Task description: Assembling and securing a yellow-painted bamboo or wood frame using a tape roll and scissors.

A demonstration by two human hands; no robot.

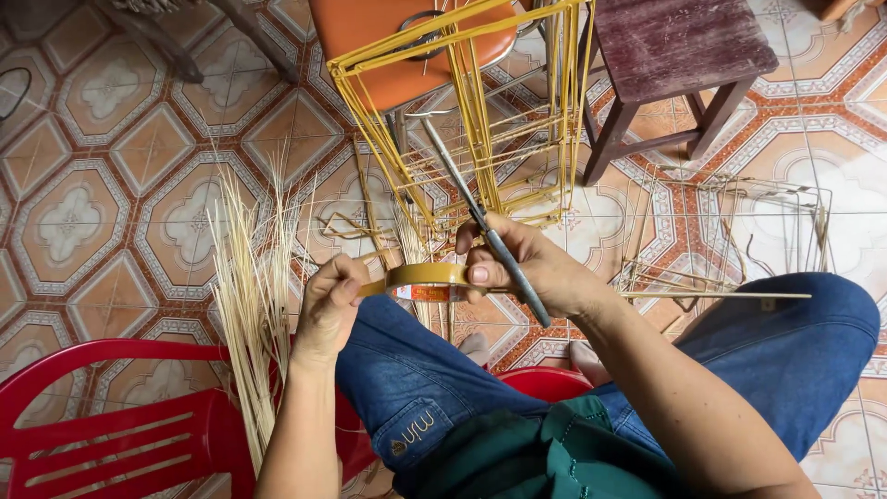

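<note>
Head view: looked straight down over a seated person's knees in jeans [785, 351], onto a patterned tile floor [102, 176]
Left hand: the left hand [328, 310] was closed at the roll's left side; fingers pinched on what looked like the loose tape end, though the strip itself was too thin to make out
Right hand: the right hand [527, 263] was closed too; thumb pressed on the roll's right edge, and scissors [485, 231] gripped in the same fist, blades shut and pointing up and away
Tape: the tape roll [427, 280], tan, was held in the air between both hands, just above the left knee
Frame: a wire frame [480, 120] stood on the floor ahead, beyond the hands; its upper bars were already wrapped yellow; the lower rungs looked bare or thinly covered, so by my reading the wrapping was partly done with more left
Second frame: a bare wire frame [739, 231] lay to the right, near the right knee; seemingly untouched
Straws: a sheaf of pale straws [249, 305] leaned at the left, beside a red chair [111, 425]
Behind: an orange seat [388, 42] and a dark wooden stool [674, 46], well apart from the hands
</note>
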